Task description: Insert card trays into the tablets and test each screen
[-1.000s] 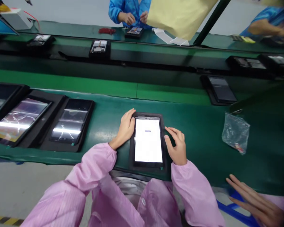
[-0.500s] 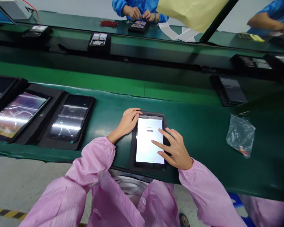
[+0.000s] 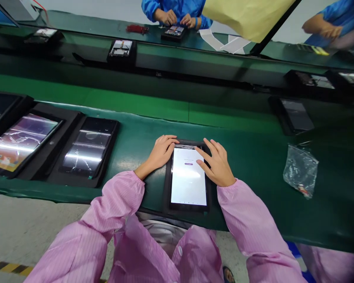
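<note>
Green tabletop: it runs across in front of you, and flat things lie on it.
Tablet: it lies flat in a black case, right in front of you, between your hands. Its screen is white with a small purple button.
Left hand: it is open and rests on the top left edge of the case, with the fingers softly bent. It pinches nothing.
Right hand: its fingers are spread and lie over the top right part of the screen. It pinches nothing.
Pink sleeves: they cover both your arms.
Left side: two black trays hold shiny screens, just beside the case.
Right side: a clear plastic bag lies well apart from your right hand.
Far side: a person in blue has both hands over a small black tray.
</note>
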The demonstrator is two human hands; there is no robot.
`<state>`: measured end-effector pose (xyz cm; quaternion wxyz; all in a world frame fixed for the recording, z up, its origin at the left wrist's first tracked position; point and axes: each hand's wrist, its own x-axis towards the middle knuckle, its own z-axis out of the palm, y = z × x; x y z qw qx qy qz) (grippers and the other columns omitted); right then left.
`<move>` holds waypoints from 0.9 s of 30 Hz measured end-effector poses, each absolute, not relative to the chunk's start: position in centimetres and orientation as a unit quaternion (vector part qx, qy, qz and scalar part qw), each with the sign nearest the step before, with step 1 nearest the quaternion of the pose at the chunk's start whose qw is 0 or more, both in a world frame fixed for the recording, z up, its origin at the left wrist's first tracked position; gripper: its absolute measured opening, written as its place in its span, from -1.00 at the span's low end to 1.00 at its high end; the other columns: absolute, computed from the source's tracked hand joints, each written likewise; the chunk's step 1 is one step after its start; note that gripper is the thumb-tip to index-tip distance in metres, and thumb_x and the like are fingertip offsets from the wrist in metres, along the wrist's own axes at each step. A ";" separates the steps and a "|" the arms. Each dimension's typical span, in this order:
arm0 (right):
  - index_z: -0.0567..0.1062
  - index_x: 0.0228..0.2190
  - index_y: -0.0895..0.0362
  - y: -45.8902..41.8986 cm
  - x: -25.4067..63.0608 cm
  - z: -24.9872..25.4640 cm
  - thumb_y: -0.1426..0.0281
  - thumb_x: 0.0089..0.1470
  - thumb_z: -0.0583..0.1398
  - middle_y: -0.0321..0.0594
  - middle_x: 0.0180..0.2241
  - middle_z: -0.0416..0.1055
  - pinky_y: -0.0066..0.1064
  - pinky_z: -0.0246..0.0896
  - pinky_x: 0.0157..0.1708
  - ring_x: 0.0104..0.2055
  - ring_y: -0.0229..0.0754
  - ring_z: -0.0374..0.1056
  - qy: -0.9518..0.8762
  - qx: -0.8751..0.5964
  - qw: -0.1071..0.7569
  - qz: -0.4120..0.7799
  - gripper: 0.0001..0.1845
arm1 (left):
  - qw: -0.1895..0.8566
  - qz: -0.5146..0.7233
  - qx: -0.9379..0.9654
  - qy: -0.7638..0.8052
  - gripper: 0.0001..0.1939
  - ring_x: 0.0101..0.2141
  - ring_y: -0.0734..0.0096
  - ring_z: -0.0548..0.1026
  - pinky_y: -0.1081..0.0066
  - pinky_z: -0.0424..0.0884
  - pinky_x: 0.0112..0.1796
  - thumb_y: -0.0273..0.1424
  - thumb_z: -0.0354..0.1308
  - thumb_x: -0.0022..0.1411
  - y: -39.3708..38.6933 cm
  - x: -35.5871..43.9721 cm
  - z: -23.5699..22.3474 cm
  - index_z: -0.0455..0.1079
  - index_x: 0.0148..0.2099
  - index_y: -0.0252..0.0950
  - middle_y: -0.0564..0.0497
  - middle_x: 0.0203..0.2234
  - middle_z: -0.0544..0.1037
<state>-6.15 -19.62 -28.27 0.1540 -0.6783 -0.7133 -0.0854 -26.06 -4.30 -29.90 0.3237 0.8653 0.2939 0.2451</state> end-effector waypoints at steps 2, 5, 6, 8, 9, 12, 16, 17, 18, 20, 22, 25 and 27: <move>0.41 0.13 0.11 -19.6 -6.1 -28.1 0.20 0.29 0.01 0.08 0.28 0.10 0.11 -0.02 0.23 0.33 0.16 -0.02 -0.708 -0.683 0.159 -0.084 -0.52 | 0.322 0.246 0.866 0.292 -0.68 0.10 0.37 0.37 0.18 0.17 0.19 -0.36 -0.16 0.41 -4.3 -26.1 -29.9 0.42 -0.05 -0.20 0.00 0.04 0.48; 0.43 0.11 0.09 -20.5 -6.2 -27.7 0.22 0.29 0.02 0.05 0.27 0.11 0.10 -0.03 0.24 0.34 0.13 -0.04 -0.698 -0.686 0.190 -0.078 -0.55 | 0.321 0.246 0.867 0.292 -0.69 0.11 0.37 0.37 0.17 0.15 0.20 -0.36 -0.15 0.41 -4.3 -26.2 -30.0 0.42 -0.05 -0.20 0.00 0.04 0.47; 0.45 0.09 0.06 -21.1 -6.4 -27.6 0.24 0.29 0.03 0.02 0.28 0.11 0.09 -0.04 0.24 0.34 0.11 -0.05 -0.701 -0.681 0.201 -0.067 -0.58 | 0.321 0.246 0.867 0.292 -0.69 0.11 0.38 0.37 0.18 0.14 0.21 -0.36 -0.15 0.41 -4.2 -26.2 -30.0 0.43 -0.05 -0.20 0.00 0.04 0.47; 0.50 0.03 -0.02 -22.6 -7.2 -27.4 0.27 0.28 0.05 -0.05 0.29 0.10 0.10 -0.09 0.25 0.35 0.10 -0.06 -0.723 -0.655 0.219 -0.030 -0.63 | 0.320 0.248 0.867 0.290 -0.69 0.11 0.38 0.37 0.19 0.14 0.20 -0.36 -0.14 0.41 -4.2 -26.2 -30.1 0.43 -0.05 -0.20 0.00 0.04 0.48; 0.53 0.00 -0.06 -23.6 -7.8 -27.4 0.27 0.27 0.05 -0.09 0.30 0.09 0.11 -0.12 0.26 0.35 0.10 -0.07 -0.739 -0.635 0.225 -0.006 -0.65 | 0.319 0.249 0.868 0.289 -0.70 0.11 0.38 0.37 0.19 0.15 0.20 -0.36 -0.14 0.41 -4.2 -26.1 -30.1 0.43 -0.05 -0.21 0.00 0.04 0.48; 0.56 -0.07 -0.17 -26.6 -9.7 -27.5 0.24 0.25 0.08 -0.21 0.31 0.09 0.11 -0.18 0.28 0.35 0.08 -0.06 -0.777 -0.579 0.239 0.058 -0.69 | 0.316 0.251 0.868 0.288 -0.70 0.10 0.38 0.37 0.20 0.16 0.18 -0.36 -0.13 0.41 -4.2 -26.1 -30.1 0.43 -0.05 -0.21 -0.01 0.05 0.48; 0.57 -0.11 -0.22 -28.9 -11.0 -27.8 0.25 0.22 0.11 -0.27 0.29 0.14 0.07 -0.21 0.28 0.34 0.05 -0.03 -0.781 -0.564 0.261 0.062 -0.71 | 0.317 0.252 0.867 0.291 -0.70 0.11 0.37 0.37 0.20 0.16 0.18 -0.35 -0.13 0.41 -4.2 -26.0 -30.1 0.43 -0.05 -0.20 0.00 0.05 0.47; 0.58 -0.12 -0.21 -29.1 -11.0 -27.9 0.26 0.21 0.12 -0.27 0.28 0.16 0.07 -0.22 0.29 0.34 0.05 -0.02 -0.778 -0.566 0.265 0.055 -0.72 | 0.317 0.253 0.866 0.292 -0.70 0.10 0.37 0.37 0.20 0.16 0.17 -0.35 -0.13 0.41 -4.2 -26.0 -30.1 0.44 -0.05 -0.20 0.00 0.05 0.48; 0.59 -0.13 -0.21 -29.2 -11.0 -27.9 0.27 0.20 0.13 -0.27 0.27 0.17 0.07 -0.23 0.29 0.33 0.05 -0.01 -0.777 -0.567 0.268 0.049 -0.72 | 0.317 0.254 0.866 0.293 -0.69 0.10 0.37 0.37 0.20 0.16 0.17 -0.34 -0.13 0.41 -4.2 -26.0 -30.1 0.44 -0.05 -0.20 0.00 0.05 0.48; 0.60 -0.15 -0.20 -29.2 -11.0 -28.1 0.28 0.19 0.14 -0.27 0.25 0.21 0.07 -0.23 0.29 0.33 0.06 0.00 -0.781 -0.564 0.266 0.040 -0.73 | 0.317 0.254 0.866 0.293 -0.69 0.10 0.37 0.37 0.20 0.17 0.17 -0.33 -0.14 0.41 -4.3 -26.0 -30.1 0.44 -0.05 -0.19 0.01 0.05 0.48; 0.60 -0.16 -0.18 -29.1 -11.1 -28.2 0.28 0.18 0.15 -0.26 0.24 0.23 0.07 -0.22 0.28 0.32 0.05 0.02 -0.788 -0.554 0.266 0.033 -0.73 | 0.317 0.255 0.865 0.294 -0.68 0.10 0.37 0.37 0.20 0.17 0.17 -0.33 -0.15 0.41 -4.3 -26.0 -30.2 0.44 -0.05 -0.18 0.01 0.05 0.47; 0.60 -0.15 -0.18 -28.9 -11.0 -28.2 0.27 0.19 0.13 -0.28 0.24 0.23 0.06 -0.21 0.28 0.32 0.04 0.02 -0.786 -0.553 0.277 0.019 -0.73 | 0.321 0.256 0.863 0.295 -0.69 0.10 0.38 0.37 0.20 0.16 0.17 -0.34 -0.14 0.41 -4.2 -26.1 -30.1 0.44 -0.05 -0.19 0.01 0.04 0.48; 0.58 -0.12 -0.16 -28.2 -10.3 -28.2 0.29 0.22 0.11 -0.27 0.25 0.21 0.06 -0.18 0.28 0.32 0.04 0.01 -0.767 -0.579 0.277 -0.001 -0.72 | 0.322 0.256 0.862 0.296 -0.69 0.10 0.37 0.37 0.20 0.16 0.17 -0.34 -0.13 0.41 -4.2 -26.1 -30.1 0.44 -0.05 -0.20 0.00 0.04 0.48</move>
